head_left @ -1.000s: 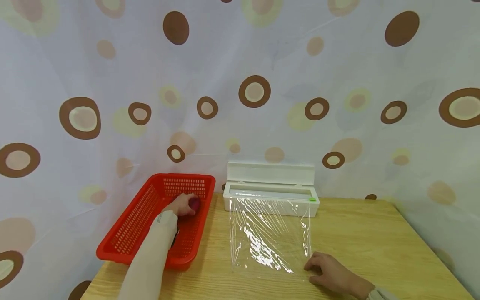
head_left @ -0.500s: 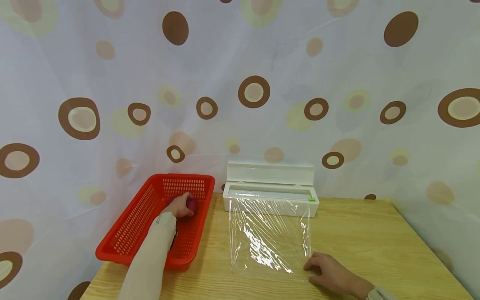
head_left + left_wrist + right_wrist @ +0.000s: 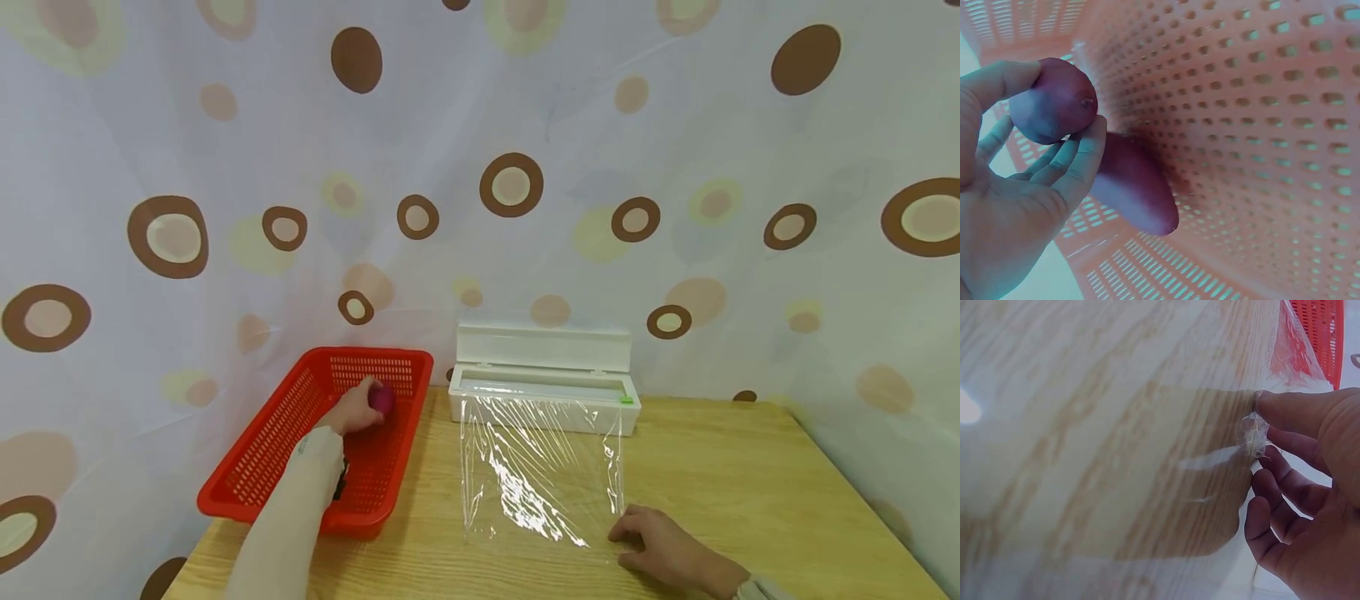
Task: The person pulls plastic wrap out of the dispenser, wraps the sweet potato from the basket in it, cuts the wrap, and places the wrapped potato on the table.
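Red perforated plastic basket (image 3: 262, 454): we see our left hand (image 3: 351, 410) gripping a round purple fruit (image 3: 1054, 100); a second purple piece (image 3: 1135, 187) lies inside. White plastic dispenser box (image 3: 543, 392), lid up, feeds clear cling film (image 3: 540, 467); our right hand (image 3: 663, 552) pinches its corner.

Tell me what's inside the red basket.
Inside the red basket, the left hand holds a purple fruit; another purple piece lies beneath. The forearm hides part of the floor.

On the table (image 3: 750, 475) we have the basket (image 3: 262, 450) at the left and the film dispenser (image 3: 543, 400) to its right, at the back edge. A sheet of film (image 3: 540, 475) runs from the dispenser forward over the table. In the basket our left hand (image 3: 348, 410) holds 1 round vegetable (image 3: 381, 400) above a longer one (image 3: 1132, 187). Our right hand (image 3: 663, 550) rests at the sheet's near right corner.
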Action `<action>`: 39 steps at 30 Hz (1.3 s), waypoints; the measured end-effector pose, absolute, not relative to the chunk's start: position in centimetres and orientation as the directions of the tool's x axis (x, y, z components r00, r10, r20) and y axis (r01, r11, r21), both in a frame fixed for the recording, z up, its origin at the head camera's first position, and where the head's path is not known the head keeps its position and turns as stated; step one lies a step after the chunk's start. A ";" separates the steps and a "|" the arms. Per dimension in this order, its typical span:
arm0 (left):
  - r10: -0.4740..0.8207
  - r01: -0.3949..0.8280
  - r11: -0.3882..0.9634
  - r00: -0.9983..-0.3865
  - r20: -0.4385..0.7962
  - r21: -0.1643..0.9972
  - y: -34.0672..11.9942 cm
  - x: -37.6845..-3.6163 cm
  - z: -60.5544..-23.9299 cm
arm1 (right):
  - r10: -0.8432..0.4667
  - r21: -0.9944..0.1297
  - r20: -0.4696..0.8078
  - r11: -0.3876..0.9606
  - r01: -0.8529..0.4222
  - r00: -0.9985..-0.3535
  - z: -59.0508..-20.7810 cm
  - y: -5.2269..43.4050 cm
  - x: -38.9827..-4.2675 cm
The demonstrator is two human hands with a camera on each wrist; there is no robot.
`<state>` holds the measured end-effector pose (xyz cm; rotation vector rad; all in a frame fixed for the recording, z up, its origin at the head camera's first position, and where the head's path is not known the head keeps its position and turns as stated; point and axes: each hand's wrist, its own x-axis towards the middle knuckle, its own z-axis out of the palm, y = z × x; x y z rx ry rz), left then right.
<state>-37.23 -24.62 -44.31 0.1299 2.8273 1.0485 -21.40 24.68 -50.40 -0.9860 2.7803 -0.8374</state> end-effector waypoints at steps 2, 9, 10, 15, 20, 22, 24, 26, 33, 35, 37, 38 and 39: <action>0.119 0.040 0.734 -0.990 -0.070 0.678 -24.7 -36.8 -43.8 | -0.605 -0.513 0.116 0.643 -0.569 -0.788 -50.4 24.7 -21.4; 0.128 0.116 0.715 -0.991 0.034 0.690 -24.6 -36.3 -42.1 | -0.604 -0.508 0.120 0.645 -0.571 -0.788 -50.7 24.8 -21.5; 0.134 0.135 0.715 -0.989 0.055 0.686 -24.5 -36.2 -41.8 | -0.602 -0.513 0.116 0.644 -0.567 -0.790 -50.7 24.8 -21.5; 0.181 0.214 0.714 -0.976 0.120 0.667 -22.6 -35.2 -39.8 | -0.600 -0.512 0.125 0.643 -0.569 -0.790 -50.6 24.9 -21.4; 0.276 0.299 0.712 -0.951 0.138 0.635 -19.6 -33.9 -38.2 | -0.606 -0.501 0.139 0.639 -0.584 -0.783 -50.7 24.9 -21.4; 0.321 0.347 0.706 -0.934 0.159 0.617 -18.4 -33.4 -37.9 | -0.608 -0.500 0.140 0.638 -0.585 -0.782 -50.7 24.9 -21.4; 0.368 0.399 0.699 -0.912 0.180 0.594 -17.3 -32.9 -37.6 | -0.609 -0.502 0.139 0.637 -0.585 -0.781 -50.8 24.8 -21.5; 0.417 0.450 0.687 -0.887 0.197 0.570 -16.3 -32.3 -37.3 | -0.608 -0.507 0.132 0.637 -0.580 -0.783 -50.7 24.7 -21.5; 0.564 0.558 0.648 -0.809 0.165 0.519 -12.4 -29.4 -37.4 | -0.596 -0.521 0.103 0.650 -0.553 -0.797 -50.5 24.7 -21.4; 0.594 0.585 0.652 -0.789 0.155 0.482 -11.5 -28.7 -37.6 | -0.598 -0.514 0.114 0.648 -0.563 -0.793 -50.6 24.7 -21.4; 0.620 0.604 0.653 -0.773 0.136 0.457 -10.6 -27.9 -37.7 | -0.602 -0.507 0.123 0.645 -0.571 -0.789 -50.6 24.7 -21.4; 0.632 0.614 0.655 -0.764 0.125 0.441 -10.1 -27.6 -37.8 | -0.602 -0.505 0.124 0.646 -0.573 -0.789 -50.6 24.7 -21.4; 0.648 0.625 0.652 -0.754 0.113 0.430 -9.7 -27.3 -37.8 | -0.603 -0.504 0.123 0.646 -0.573 -0.788 -50.6 24.7 -21.4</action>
